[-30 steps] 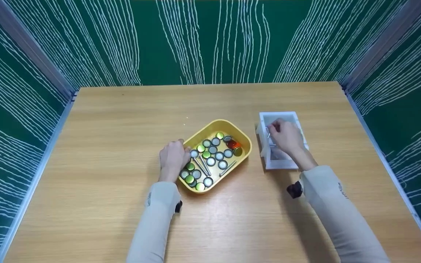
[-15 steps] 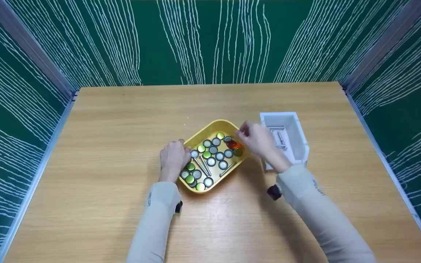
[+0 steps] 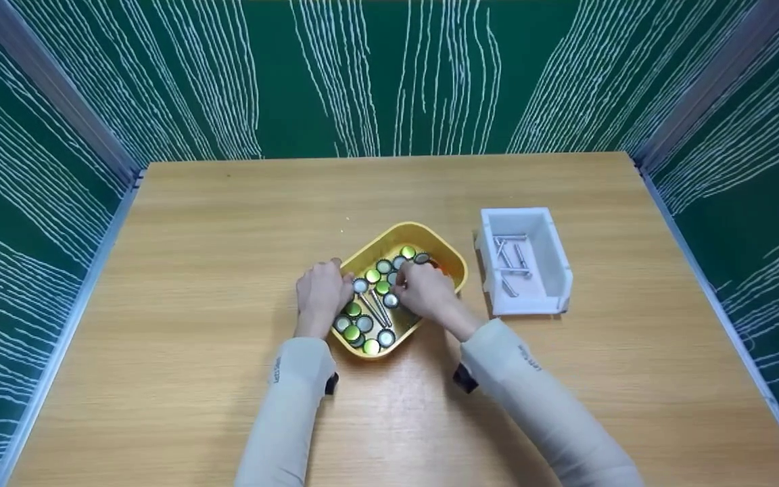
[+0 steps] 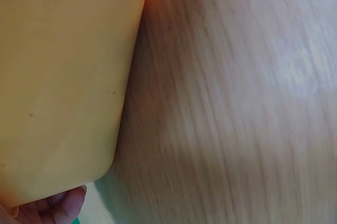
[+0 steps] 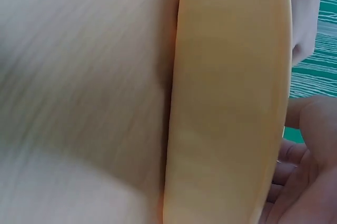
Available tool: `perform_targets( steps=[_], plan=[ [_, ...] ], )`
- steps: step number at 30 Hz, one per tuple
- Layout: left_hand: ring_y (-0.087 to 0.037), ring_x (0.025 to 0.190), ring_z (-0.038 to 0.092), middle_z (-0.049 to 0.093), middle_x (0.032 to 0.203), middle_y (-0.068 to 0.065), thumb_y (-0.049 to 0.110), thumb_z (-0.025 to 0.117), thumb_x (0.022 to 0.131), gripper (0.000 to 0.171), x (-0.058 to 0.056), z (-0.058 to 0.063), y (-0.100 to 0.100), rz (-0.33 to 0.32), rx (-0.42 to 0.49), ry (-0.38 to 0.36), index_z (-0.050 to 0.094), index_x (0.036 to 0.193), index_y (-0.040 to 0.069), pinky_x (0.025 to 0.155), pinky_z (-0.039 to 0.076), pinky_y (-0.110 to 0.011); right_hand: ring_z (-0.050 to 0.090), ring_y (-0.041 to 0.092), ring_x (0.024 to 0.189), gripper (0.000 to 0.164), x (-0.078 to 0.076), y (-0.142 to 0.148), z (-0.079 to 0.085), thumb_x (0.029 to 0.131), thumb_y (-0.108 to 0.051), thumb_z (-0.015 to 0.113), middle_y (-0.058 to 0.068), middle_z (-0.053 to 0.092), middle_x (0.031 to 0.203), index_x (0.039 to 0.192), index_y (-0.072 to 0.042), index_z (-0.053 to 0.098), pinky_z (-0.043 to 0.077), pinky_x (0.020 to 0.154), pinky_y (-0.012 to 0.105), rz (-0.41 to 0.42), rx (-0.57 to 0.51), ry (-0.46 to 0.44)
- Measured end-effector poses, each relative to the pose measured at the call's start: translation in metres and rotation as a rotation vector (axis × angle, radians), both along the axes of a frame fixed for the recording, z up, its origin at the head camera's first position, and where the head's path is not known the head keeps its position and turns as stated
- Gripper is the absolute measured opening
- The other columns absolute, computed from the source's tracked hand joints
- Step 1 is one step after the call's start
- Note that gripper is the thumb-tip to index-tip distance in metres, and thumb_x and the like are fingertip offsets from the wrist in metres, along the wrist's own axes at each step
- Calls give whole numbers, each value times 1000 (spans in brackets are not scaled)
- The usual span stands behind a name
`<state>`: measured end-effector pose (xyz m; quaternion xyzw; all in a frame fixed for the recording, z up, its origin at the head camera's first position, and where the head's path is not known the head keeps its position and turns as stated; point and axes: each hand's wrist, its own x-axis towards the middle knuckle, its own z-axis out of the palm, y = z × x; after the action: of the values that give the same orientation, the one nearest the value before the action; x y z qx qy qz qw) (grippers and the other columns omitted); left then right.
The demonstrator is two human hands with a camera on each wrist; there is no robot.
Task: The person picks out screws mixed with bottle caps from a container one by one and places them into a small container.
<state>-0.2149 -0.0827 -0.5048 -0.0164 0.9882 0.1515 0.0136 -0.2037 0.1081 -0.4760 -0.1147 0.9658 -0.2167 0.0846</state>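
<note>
A yellow tray (image 3: 448, 248) with rounded corners stands at an angle on the table, holding metal bottle caps (image 3: 364, 323) and long silvery screws (image 3: 380, 308). My left hand (image 3: 322, 295) grips its left end, and in the left wrist view curled fingers (image 4: 68, 205) show at the tray's corner. My right hand (image 3: 425, 292) reaches down into the right half of the tray, covering part of what lies there. In the right wrist view the wall hides its fingertips, so I cannot tell whether they pinch something.
A white open-fronted bin (image 3: 554, 251) stands to the right of the tray, with several screws (image 3: 515, 269) lying in it. The wooden table (image 3: 241, 223) is bounded by green walls (image 3: 389, 81) with white wavy lines.
My right hand has come out of the white bin and moved left over the tray's rim, down among the caps. The screws in the bin are now uncovered. My left hand has stayed put.
</note>
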Motion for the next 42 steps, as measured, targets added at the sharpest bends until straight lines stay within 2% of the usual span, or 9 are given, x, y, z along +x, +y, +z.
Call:
perform_targets(
  steps=[4, 8, 16, 18, 21, 25, 32, 38, 42],
  plan=[
    [-29, 74, 67, 69, 87, -13, 36, 59, 96, 33, 0, 0, 0, -6, -2, -9, 66, 109, 6, 63, 57, -41, 67, 30, 79, 13, 3, -8, -5, 90, -22, 69, 11, 72, 87, 89, -9, 69, 55, 68, 43, 16, -8, -17],
    [-29, 75, 67, 70, 88, -13, 36, 60, 96, 34, -1, 1, 0, -9, -6, -8, 66, 110, 7, 64, 57, -41, 66, 29, 77, 17, 5, -15, -10, 90, -24, 69, 11, 70, 83, 85, -9, 67, 55, 67, 44, 12, 12, -41],
    [-32, 81, 69, 71, 93, -15, 37, 60, 96, 34, -1, 1, 0, -6, -3, -13, 66, 110, 6, 68, 58, -43, 64, 26, 70, 33, 8, -22, -20, 89, -38, 70, 11, 69, 80, 71, -11, 61, 53, 59, 40, 23, 151, -78],
    [-33, 82, 69, 71, 94, -15, 37, 60, 96, 34, -1, 0, 0, -4, 6, -11, 66, 111, 6, 69, 58, -44, 65, 27, 72, 32, 9, -22, -20, 89, -38, 69, 12, 69, 82, 74, -10, 62, 55, 60, 41, 16, 173, -79],
    [-35, 86, 70, 72, 97, -17, 36, 61, 95, 34, -1, 0, 0, 2, 18, 4, 67, 112, 7, 70, 58, -46, 68, 32, 81, 22, 10, -23, -21, 88, -28, 66, 16, 70, 89, 90, -6, 65, 57, 65, 46, -4, 196, -66],
    [-38, 90, 71, 73, 101, -18, 34, 61, 94, 33, 0, -1, 0, 9, 34, 25, 68, 111, 7, 73, 58, -48, 67, 38, 94, 35, 11, -24, -24, 84, -19, 61, 20, 69, 103, 114, -1, 60, 58, 74, 50, -26, 237, -56],
    [-36, 87, 71, 73, 99, -17, 35, 61, 94, 34, -1, 0, 0, 6, 34, 9, 68, 112, 7, 72, 58, -46, 68, 37, 92, 44, 12, -26, -24, 89, -38, 70, 20, 69, 100, 112, -2, 59, 59, 74, 48, -47, 279, -69],
    [-30, 78, 69, 72, 92, -14, 36, 61, 95, 33, 0, 0, -1, -3, 37, -4, 67, 111, 7, 67, 58, -42, 66, 38, 94, 35, 13, -29, -23, 86, -20, 69, 21, 68, 102, 112, 0, 58, 58, 77, 48, -24, 294, -29],
    [-30, 79, 69, 72, 94, -15, 37, 61, 95, 35, 0, 0, -1, -2, 37, -16, 66, 114, 7, 68, 58, -42, 66, 37, 91, 40, 15, -31, -24, 82, -13, 68, 22, 67, 99, 116, 3, 55, 59, 75, 46, 6, 306, 40]
  ],
)
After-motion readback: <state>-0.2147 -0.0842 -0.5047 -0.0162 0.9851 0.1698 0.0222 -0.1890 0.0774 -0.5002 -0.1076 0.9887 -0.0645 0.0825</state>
